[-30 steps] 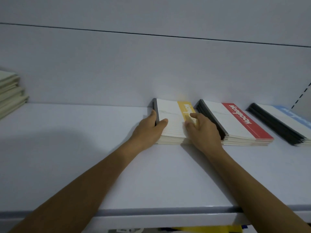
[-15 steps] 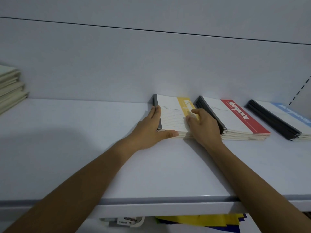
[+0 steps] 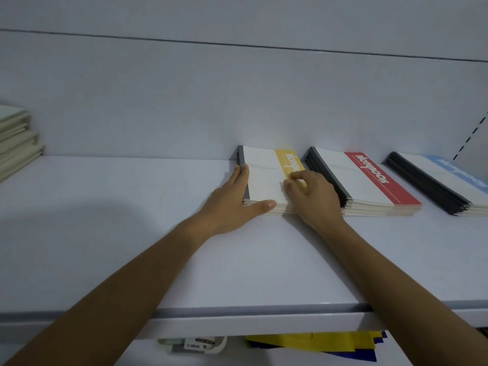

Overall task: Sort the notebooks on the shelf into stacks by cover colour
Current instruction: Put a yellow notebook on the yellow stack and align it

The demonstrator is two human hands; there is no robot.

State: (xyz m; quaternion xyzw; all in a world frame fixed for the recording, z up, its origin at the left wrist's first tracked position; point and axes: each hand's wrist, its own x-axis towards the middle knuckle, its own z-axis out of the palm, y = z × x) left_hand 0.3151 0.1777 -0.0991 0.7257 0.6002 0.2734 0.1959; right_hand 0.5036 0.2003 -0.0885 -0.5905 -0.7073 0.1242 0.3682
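A stack of yellow-banded notebooks (image 3: 264,167) lies on the white shelf (image 3: 132,220) against the back wall. My left hand (image 3: 232,199) presses its left spine side, fingers along the edge and thumb across the front corner. On the stack's right part rests my right hand (image 3: 311,196), fingers curled over the yellow band. To the right lie a stack of red-banded notebooks (image 3: 369,180) and a stack of blue-banded notebooks (image 3: 449,178), each with a dark spine.
A pile of pale cream notebooks (image 3: 15,141) sits at the far left of the shelf. Below the shelf's front lip (image 3: 237,320) show yellow and blue sheets (image 3: 317,344) and a small white item (image 3: 195,344).
My left hand slid from on top of the stack to its left side, thumb along the front edge. My right hand's fingers curled tighter on the yellow band. The camera tilted slightly.
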